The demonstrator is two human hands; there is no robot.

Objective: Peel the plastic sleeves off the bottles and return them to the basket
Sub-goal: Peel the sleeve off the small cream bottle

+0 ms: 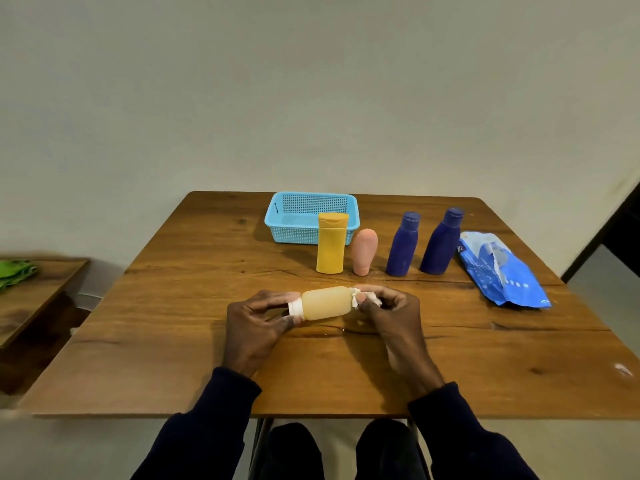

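Note:
A pale orange bottle lies sideways just above the wooden table, held between both hands. My left hand pinches its white cap end. My right hand pinches a crumpled bit of white plastic sleeve at the bottle's base end. Behind them a yellow bottle, a small pink bottle and two dark blue bottles stand in a row. The light blue mesh basket sits at the back with nothing visible inside.
A crumpled blue plastic packet lies at the table's right side. A lower wooden surface with a green cloth stands to the left. A plain wall rises behind the table.

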